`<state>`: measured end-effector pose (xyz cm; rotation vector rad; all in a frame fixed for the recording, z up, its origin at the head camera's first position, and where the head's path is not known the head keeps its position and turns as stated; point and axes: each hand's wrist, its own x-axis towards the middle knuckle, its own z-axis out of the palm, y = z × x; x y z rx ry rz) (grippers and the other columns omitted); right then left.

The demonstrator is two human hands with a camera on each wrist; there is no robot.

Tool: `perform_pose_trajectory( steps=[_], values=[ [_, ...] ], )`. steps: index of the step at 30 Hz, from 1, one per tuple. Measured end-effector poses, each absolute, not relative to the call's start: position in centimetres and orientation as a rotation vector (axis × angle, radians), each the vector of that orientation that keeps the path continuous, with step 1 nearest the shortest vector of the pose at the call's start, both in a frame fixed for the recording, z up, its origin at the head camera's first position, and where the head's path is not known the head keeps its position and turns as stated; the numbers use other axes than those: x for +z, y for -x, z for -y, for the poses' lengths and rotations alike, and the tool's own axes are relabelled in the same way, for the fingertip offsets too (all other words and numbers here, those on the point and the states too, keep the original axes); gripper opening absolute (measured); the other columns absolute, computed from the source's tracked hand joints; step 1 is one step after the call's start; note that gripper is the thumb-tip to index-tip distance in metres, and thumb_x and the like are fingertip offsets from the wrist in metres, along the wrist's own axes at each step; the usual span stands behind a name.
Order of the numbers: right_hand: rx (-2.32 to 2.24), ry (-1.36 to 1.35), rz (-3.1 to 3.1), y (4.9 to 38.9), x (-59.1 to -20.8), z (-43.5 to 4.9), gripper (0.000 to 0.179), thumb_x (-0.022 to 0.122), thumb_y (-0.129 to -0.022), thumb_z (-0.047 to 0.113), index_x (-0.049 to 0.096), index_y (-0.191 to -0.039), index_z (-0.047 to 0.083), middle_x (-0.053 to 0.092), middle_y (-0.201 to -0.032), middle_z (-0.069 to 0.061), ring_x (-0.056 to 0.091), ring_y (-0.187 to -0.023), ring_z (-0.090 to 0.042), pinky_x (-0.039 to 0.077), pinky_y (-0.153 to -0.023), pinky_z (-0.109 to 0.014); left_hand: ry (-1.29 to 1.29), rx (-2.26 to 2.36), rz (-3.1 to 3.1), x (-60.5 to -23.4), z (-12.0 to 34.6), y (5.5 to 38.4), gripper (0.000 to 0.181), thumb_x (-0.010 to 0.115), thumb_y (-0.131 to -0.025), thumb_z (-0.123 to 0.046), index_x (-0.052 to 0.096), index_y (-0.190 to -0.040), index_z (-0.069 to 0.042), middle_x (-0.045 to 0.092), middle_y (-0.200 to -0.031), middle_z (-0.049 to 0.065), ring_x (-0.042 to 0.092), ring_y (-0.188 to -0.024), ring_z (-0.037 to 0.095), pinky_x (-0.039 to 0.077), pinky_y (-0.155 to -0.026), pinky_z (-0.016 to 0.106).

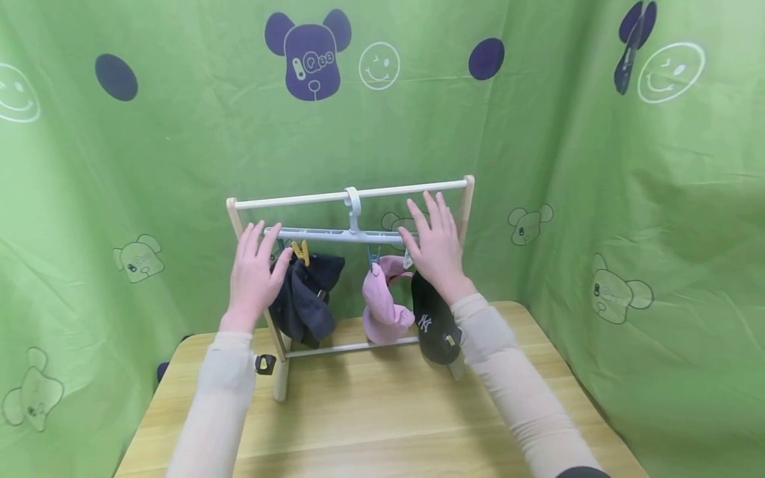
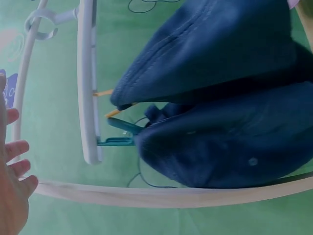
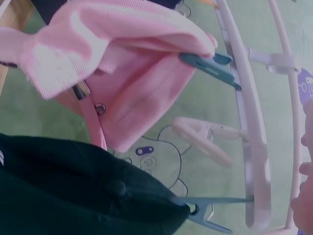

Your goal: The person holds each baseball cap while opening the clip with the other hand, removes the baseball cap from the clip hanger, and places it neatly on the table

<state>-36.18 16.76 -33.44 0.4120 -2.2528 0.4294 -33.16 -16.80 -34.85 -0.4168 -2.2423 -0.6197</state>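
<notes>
A pale blue clip hanger [image 1: 329, 235] hangs by its hook from the top rod of a small wooden rack [image 1: 287, 201]. From its clips hang a navy cap [image 1: 305, 302] at left, a pink cap [image 1: 379, 305] near the middle and a black cap [image 1: 431, 322] at right. Yellow and teal clips [image 2: 120, 141] hold the navy cap; a blue clip [image 3: 210, 71] pinches the pink one. My left hand [image 1: 254, 279] is beside the hanger's left end, fingers spread. By the right end, my right hand [image 1: 441, 251] has its fingers extended. Neither hand holds anything.
The rack stands on a wooden table [image 1: 382, 418]. A green printed curtain [image 1: 179, 166] surrounds the table at the back and sides. A small black item [image 1: 265, 364] shows beside the left sleeve. One white clip [image 3: 200, 139] holds no cap.
</notes>
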Motion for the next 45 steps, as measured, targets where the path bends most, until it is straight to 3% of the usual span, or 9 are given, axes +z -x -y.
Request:
perform_pose_trajectory(
  steps=[8, 16, 25, 35, 45],
  values=[
    [0.538, -0.545, 2.111, 35.3, -34.4, -15.4, 0.046, 0.056, -0.097, 0.028, 0.052, -0.137, 0.005, 0.045, -0.148, -0.021, 0.036, -0.142, -0.037, 0.030, -0.119, -0.051, 0.374, -0.748, 2.209, -36.9, 16.8, 32.9, 0.048, 0.053, -0.098, -0.030, 0.048, -0.141, -0.008, 0.046, -0.144, 0.023, 0.041, -0.132, 0.044, 0.033, -0.113, 0.057],
    [0.531, -0.653, 1.986, 35.2, -35.4, -14.1, 0.037, 0.057, -0.096, 0.023, 0.059, -0.127, 0.002, 0.058, -0.133, -0.020, 0.050, -0.129, -0.035, 0.036, -0.116, -0.043, 0.294, -0.853, 2.225, -38.7, 17.0, 32.7, 0.049, 0.056, -0.098, -0.028, 0.047, -0.141, -0.007, 0.051, -0.138, 0.023, 0.048, -0.124, 0.044, 0.038, -0.108, 0.056],
    [0.536, -0.691, 1.955, 35.0, -35.9, -12.7, 0.034, 0.058, -0.095, 0.022, 0.061, -0.123, 0.003, 0.061, -0.127, -0.018, 0.053, -0.125, -0.033, 0.042, -0.112, -0.042, 0.155, -0.947, 2.279, -40.5, 17.3, 33.2, 0.049, 0.059, -0.096, -0.024, 0.048, -0.140, -0.006, 0.052, -0.139, 0.023, 0.050, -0.127, 0.042, 0.041, -0.107, 0.055],
    [0.570, -0.729, 1.968, 34.5, -36.1, -11.3, 0.032, 0.058, -0.095, 0.020, 0.063, -0.121, 0.002, 0.061, -0.127, -0.018, 0.053, -0.126, -0.032, 0.039, -0.115, -0.039, 0.014, -1.044, 2.320, -41.9, 16.6, 33.5, 0.044, 0.062, -0.094, -0.023, 0.054, -0.133, -0.004, 0.068, -0.114, 0.021, 0.070, -0.092, 0.036, 0.055, -0.085, 0.049],
    [0.525, -0.744, 1.963, 34.5, -36.7, -10.8, 0.031, 0.059, -0.095, 0.020, 0.064, -0.121, 0.004, 0.061, -0.126, -0.016, 0.054, -0.125, -0.031, 0.040, -0.114, -0.041, -0.065, -1.055, 2.431, -44.0, 16.3, 33.9, 0.037, 0.062, -0.094, -0.027, 0.059, -0.123, -0.003, 0.073, -0.101, 0.017, 0.070, -0.089, 0.033, 0.054, -0.082, 0.047]
  ],
)
